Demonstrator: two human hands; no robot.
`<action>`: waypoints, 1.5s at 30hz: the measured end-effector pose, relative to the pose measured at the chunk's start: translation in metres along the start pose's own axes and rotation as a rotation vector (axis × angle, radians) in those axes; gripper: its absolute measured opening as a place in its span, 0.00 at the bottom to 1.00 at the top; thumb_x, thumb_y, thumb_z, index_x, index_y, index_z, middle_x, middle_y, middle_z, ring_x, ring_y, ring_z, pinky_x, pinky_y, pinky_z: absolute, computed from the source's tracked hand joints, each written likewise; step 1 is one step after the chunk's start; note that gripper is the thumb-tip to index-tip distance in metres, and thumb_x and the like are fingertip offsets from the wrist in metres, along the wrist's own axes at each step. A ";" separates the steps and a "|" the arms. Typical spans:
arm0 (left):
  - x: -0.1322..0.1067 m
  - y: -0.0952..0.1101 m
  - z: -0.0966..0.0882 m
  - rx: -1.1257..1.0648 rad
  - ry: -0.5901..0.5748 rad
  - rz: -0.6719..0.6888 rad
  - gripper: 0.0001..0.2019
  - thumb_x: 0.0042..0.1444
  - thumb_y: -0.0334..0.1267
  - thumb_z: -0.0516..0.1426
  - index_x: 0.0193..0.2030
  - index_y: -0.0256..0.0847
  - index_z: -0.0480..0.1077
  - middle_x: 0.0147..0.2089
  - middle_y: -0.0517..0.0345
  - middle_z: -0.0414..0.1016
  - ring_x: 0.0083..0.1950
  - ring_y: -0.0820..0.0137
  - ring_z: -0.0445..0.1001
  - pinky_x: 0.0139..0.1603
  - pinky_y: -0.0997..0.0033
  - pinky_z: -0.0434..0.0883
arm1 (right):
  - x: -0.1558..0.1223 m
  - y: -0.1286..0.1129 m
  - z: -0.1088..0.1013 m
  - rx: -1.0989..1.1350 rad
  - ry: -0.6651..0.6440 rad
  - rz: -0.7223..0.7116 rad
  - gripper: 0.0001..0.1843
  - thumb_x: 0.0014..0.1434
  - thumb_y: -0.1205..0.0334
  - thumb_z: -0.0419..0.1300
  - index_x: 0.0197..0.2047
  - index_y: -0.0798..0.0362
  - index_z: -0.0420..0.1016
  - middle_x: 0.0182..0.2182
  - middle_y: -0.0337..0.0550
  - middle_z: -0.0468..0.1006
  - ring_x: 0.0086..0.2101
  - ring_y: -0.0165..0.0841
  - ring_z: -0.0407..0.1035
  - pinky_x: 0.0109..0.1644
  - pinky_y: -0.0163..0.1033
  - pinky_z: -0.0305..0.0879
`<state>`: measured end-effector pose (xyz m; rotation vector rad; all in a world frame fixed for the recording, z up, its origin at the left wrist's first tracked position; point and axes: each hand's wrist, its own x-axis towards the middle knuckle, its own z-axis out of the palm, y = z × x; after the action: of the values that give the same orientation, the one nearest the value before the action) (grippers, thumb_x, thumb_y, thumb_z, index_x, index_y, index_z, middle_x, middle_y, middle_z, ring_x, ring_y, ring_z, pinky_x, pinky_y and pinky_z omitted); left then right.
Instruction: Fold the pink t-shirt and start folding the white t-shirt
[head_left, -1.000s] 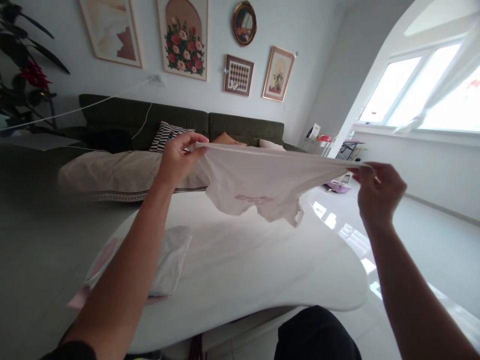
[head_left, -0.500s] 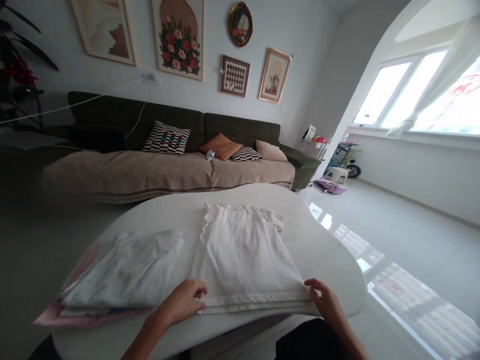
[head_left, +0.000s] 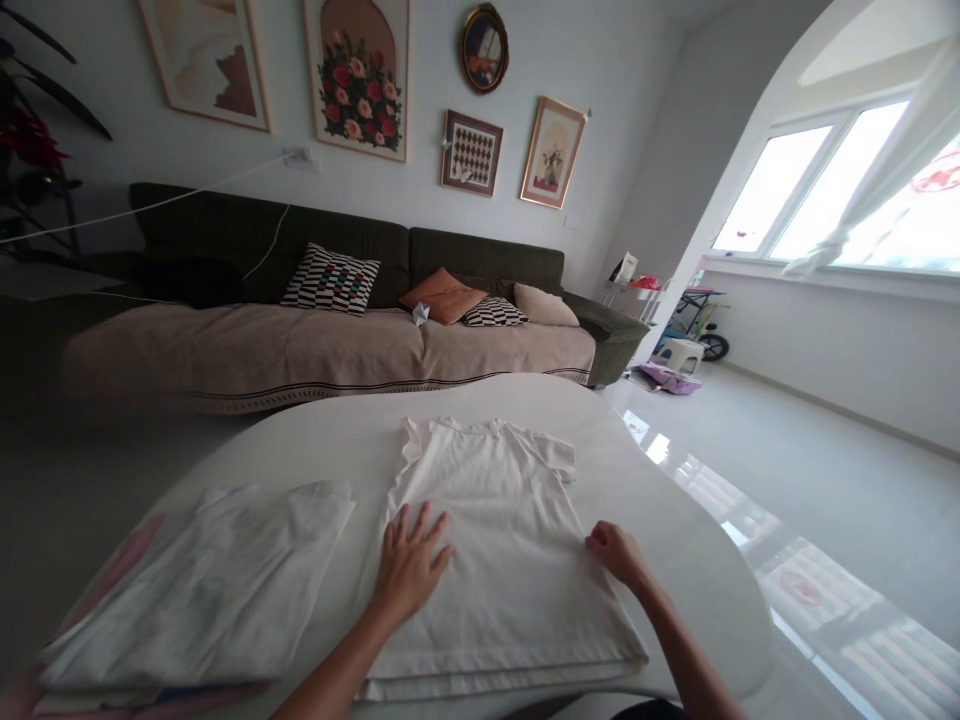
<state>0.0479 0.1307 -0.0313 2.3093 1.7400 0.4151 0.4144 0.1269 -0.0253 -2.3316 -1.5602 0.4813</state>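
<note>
Flat, both hands (head_left: 409, 565) on white T-shirt (head_left: 499, 520)

T-shirt (head_left: 499, 540): white, spread flat — collar at the far end, hem nearest
Place: on the white counter (head_left: 675, 540), just right of a folded stack

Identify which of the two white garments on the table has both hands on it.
The spread-out white T-shirt in the middle, with left hand flat and right hand at its edge. The folded white garment lies untouched.
</note>
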 end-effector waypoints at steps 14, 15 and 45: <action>0.005 -0.013 0.022 0.052 0.008 -0.006 0.26 0.66 0.51 0.45 0.70 0.60 0.49 0.74 0.63 0.44 0.74 0.47 0.41 0.68 0.34 0.50 | 0.162 -0.050 0.003 0.075 0.137 0.155 0.14 0.66 0.55 0.58 0.49 0.55 0.73 0.45 0.45 0.77 0.41 0.35 0.74 0.44 0.45 0.74; 0.005 -0.015 0.024 0.054 0.009 -0.004 0.26 0.66 0.51 0.45 0.70 0.61 0.48 0.74 0.64 0.44 0.74 0.47 0.41 0.68 0.34 0.50 | 0.169 -0.055 0.004 0.081 0.142 0.143 0.14 0.66 0.55 0.59 0.49 0.55 0.73 0.45 0.45 0.77 0.41 0.35 0.74 0.44 0.45 0.74; 0.004 -0.012 0.019 0.009 -0.017 0.001 0.28 0.66 0.48 0.48 0.71 0.63 0.43 0.75 0.62 0.39 0.73 0.45 0.39 0.67 0.31 0.52 | 0.163 -0.163 0.049 -0.034 0.094 -0.180 0.22 0.65 0.58 0.60 0.60 0.52 0.66 0.62 0.50 0.65 0.59 0.48 0.62 0.61 0.62 0.59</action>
<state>0.0447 0.1373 -0.0525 2.3128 1.7362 0.3876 0.3160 0.3406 -0.0190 -2.1776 -1.7245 0.3004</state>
